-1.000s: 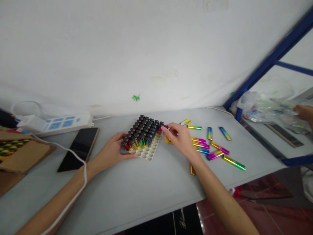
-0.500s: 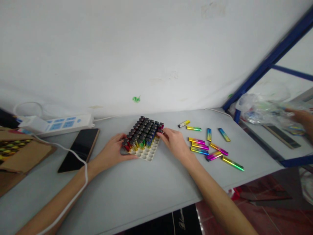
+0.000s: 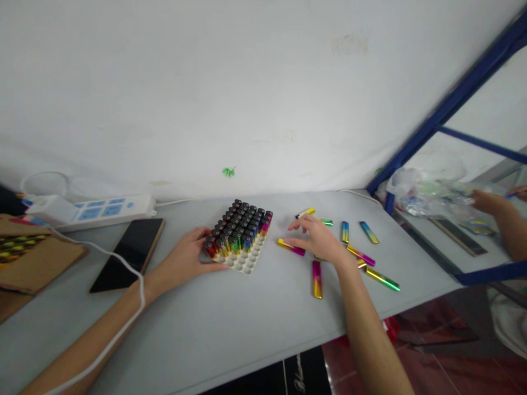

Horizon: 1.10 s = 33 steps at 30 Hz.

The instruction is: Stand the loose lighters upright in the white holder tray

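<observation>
A pale tray with round holes (image 3: 248, 265) rests on the table, carrying several upright, slim, shiny two-tone tubes with black tops (image 3: 239, 227). My left hand (image 3: 191, 253) grips the tray's left edge, thumb along the front. Right of the tray, my right hand (image 3: 317, 237) is palm down with fingers apart, over a loose yellow-and-magenta tube (image 3: 294, 248); its thumb or a finger appears to touch the tube. Another loose magenta-and-yellow tube (image 3: 317, 280) lies nearer the front edge. Part of the loose group is hidden beneath my right hand.
More loose tubes (image 3: 382, 278) are scattered to the right. A phone (image 3: 127, 255), a power strip (image 3: 111, 211), a white cable (image 3: 140, 285) and a cardboard box (image 3: 49, 260) are at left. Beyond the blue frame (image 3: 424, 129), another person's hand (image 3: 489, 203) is beside plastic bags (image 3: 428, 195).
My right hand has left the tray and moved right to the loose tubes. A magenta tube stands at the tray's right side. Two loose tubes have shifted out of the group. My left hand stays.
</observation>
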Available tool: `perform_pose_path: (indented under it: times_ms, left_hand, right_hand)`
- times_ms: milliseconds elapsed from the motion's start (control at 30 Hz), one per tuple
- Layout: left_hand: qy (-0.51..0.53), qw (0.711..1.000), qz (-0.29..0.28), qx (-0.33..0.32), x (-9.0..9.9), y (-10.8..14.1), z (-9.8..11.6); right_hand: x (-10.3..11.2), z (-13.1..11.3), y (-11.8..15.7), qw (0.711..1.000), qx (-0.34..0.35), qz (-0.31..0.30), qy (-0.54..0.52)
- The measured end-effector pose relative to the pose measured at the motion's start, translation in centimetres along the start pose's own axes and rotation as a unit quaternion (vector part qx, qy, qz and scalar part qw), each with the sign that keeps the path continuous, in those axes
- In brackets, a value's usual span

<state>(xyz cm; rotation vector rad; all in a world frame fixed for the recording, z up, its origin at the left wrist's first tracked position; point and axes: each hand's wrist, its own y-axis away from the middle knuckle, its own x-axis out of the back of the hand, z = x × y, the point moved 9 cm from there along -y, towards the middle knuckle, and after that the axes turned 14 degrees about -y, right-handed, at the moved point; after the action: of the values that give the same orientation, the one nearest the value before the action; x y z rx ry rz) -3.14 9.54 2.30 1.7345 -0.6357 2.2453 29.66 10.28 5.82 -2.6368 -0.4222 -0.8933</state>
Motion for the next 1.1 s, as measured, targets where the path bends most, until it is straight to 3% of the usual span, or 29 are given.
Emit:
perform_pose_path:
  times_ms: [200, 267, 400, 533, 667, 800, 967, 1100]
  left_hand:
    - [-0.001, 1.000, 0.000, -0.001, 0.1, 0.0, 0.0]
    - [0.001, 1.000, -0.002, 0.000, 0.0, 0.0, -0.1]
    - [0.001, 1.000, -0.003, 0.008, -0.1, 0.0, -0.2]
    - [-0.001, 1.000, 0.011, 0.004, -0.1, 0.1, -0.3]
    - [-0.009, 1.000, 0.017, 0.001, -0.2, 0.2, -0.5]
    - [-0.018, 1.000, 0.009, 0.002, 0.0, 0.1, -0.5]
    - [-0.013, 1.000, 0.004, -0.001, 0.2, 0.2, -0.3]
    - [-0.021, 1.000, 0.002, 0.004, -0.1, 0.3, -0.5]
  right_hand:
    - [-2.8, 0.8, 0.0, 0.997, -0.014, -0.066, 0.025]
    - [-3.2, 0.2, -0.2, 0.998, -0.005, -0.062, 0.002]
    - [-2.1, -1.5, -0.3, 0.995, 0.001, -0.009, -0.104]
    - [-0.1, -2.9, -0.3, 0.989, 0.023, 0.070, -0.127]
    - [0.9, -2.5, -0.4, 0.973, 0.013, 0.139, -0.185]
    - [0.2, -1.3, -0.6, 0.937, -0.041, 0.176, -0.301]
    - [-0.9, -2.7, -1.0, 0.930, -0.026, 0.146, -0.337]
    - [-2.8, -3.6, -1.1, 0.932, -0.018, 0.086, -0.351]
